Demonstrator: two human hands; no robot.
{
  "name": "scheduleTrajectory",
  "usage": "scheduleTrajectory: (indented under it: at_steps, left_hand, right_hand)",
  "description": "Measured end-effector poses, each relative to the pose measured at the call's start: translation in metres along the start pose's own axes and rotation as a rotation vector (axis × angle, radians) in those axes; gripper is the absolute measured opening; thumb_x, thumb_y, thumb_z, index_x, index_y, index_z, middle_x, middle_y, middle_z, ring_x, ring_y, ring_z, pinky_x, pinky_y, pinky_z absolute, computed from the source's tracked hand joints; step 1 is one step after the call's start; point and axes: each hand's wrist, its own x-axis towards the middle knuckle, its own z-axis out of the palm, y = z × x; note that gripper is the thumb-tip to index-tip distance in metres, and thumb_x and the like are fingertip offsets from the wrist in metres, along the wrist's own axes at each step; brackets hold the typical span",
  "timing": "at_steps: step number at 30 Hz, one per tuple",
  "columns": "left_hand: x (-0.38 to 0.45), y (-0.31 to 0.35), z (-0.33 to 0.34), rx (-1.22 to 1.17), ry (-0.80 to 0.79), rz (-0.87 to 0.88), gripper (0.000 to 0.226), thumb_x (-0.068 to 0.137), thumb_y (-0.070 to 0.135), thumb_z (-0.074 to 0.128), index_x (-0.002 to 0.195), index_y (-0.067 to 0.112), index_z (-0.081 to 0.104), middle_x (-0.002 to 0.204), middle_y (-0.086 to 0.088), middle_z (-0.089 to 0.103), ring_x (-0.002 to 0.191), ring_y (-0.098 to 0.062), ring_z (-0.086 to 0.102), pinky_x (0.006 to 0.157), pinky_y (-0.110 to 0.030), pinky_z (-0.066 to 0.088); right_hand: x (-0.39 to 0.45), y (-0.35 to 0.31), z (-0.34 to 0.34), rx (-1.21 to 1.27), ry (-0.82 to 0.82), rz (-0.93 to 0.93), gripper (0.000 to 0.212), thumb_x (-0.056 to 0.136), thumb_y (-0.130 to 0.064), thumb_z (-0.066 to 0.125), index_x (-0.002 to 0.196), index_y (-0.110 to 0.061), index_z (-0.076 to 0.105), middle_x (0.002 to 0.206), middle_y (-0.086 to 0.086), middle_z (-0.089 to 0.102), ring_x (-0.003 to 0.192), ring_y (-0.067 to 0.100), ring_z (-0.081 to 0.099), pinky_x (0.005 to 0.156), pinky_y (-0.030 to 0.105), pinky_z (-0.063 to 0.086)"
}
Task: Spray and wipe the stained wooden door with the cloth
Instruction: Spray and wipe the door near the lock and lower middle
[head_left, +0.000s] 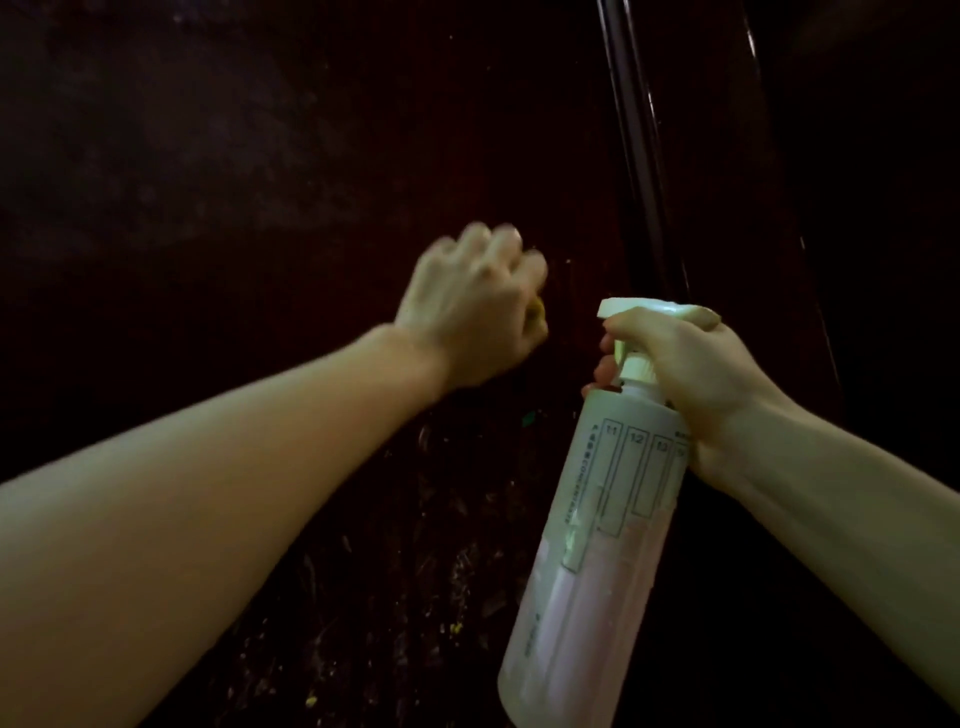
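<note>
Left hand reaches out, fingers curled round a mostly hidden yellow cloth against the dark stained wooden door; right hand grips the translucent white plastic spray bottle, fingers wrapped at its trigger.

On the spray bottle we read the numbers 11, 12 and 13 heading boxed columns just below its neck; the other print is too blurred.

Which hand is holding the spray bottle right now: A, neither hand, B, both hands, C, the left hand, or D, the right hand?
D: the right hand grips the spray bottle at its neck and trigger, while the left hand is up against the dark door, apart from the bottle.
</note>
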Motion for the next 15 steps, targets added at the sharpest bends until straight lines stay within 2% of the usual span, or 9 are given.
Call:
scheduleTrajectory:
  at_steps: [3,5,7,10,11,13,15]
  left_hand:
    - [0.038,-0.012,0.001,0.038,0.027,-0.368,0.043,0.093,0.043,0.046,0.123,0.011,0.052,0.125,-0.014,0.051,0.114,-0.033,0.049,0.089,-0.042,0.042]
    - [0.048,-0.004,0.005,0.032,0.050,-0.433,0.044,0.094,0.044,0.046,0.125,0.013,0.051,0.128,-0.012,0.050,0.117,-0.031,0.048,0.091,-0.040,0.041]
    - [0.041,0.011,0.007,-0.005,0.079,-0.283,0.043,0.093,0.044,0.046,0.123,0.013,0.053,0.127,-0.012,0.051,0.116,-0.031,0.048,0.088,-0.040,0.041]
    - [0.014,0.032,0.010,-0.072,0.099,0.110,0.039,0.089,0.042,0.047,0.112,0.013,0.057,0.118,-0.012,0.057,0.103,-0.029,0.053,0.078,-0.038,0.043]
    - [0.008,0.033,0.010,-0.068,0.088,0.194,0.040,0.087,0.043,0.046,0.110,0.013,0.059,0.114,-0.012,0.059,0.099,-0.029,0.056,0.074,-0.037,0.044]
    - [0.009,0.029,0.010,-0.047,0.070,0.236,0.042,0.085,0.044,0.043,0.106,0.012,0.061,0.110,-0.012,0.061,0.094,-0.029,0.058,0.070,-0.036,0.044]
    - [0.019,0.023,0.008,-0.066,0.060,0.093,0.041,0.087,0.043,0.044,0.109,0.011,0.059,0.113,-0.013,0.058,0.099,-0.031,0.056,0.075,-0.039,0.044]
  right_hand:
    - [0.002,0.001,-0.002,-0.006,-0.028,0.015,0.012,0.091,-0.022,0.064,0.092,-0.009,0.066,0.074,0.006,0.069,0.071,0.020,0.069,0.065,0.032,0.060]
    - [0.003,0.003,-0.004,-0.026,-0.021,0.011,0.014,0.091,-0.022,0.064,0.095,-0.009,0.067,0.075,0.005,0.070,0.073,0.020,0.070,0.062,0.030,0.059]
    - [0.005,0.004,-0.008,-0.054,0.013,-0.015,0.013,0.091,-0.021,0.064,0.096,-0.009,0.066,0.072,0.004,0.070,0.070,0.019,0.070,0.060,0.030,0.058]
    - [0.006,0.004,-0.012,-0.064,0.074,-0.042,0.007,0.090,-0.016,0.063,0.094,-0.010,0.064,0.061,0.001,0.064,0.057,0.014,0.064,0.056,0.029,0.055]
    - [0.006,0.005,-0.012,-0.065,0.086,-0.040,0.006,0.089,-0.015,0.063,0.094,-0.011,0.064,0.058,0.000,0.063,0.053,0.012,0.061,0.055,0.028,0.054]
    - [0.006,0.004,-0.013,-0.044,0.099,-0.035,0.005,0.089,-0.015,0.064,0.092,-0.011,0.063,0.057,-0.001,0.062,0.051,0.010,0.060,0.054,0.027,0.054]
    - [0.006,0.001,-0.015,-0.007,0.103,-0.031,0.007,0.089,-0.018,0.064,0.092,-0.011,0.063,0.061,0.001,0.064,0.058,0.014,0.064,0.058,0.029,0.056]
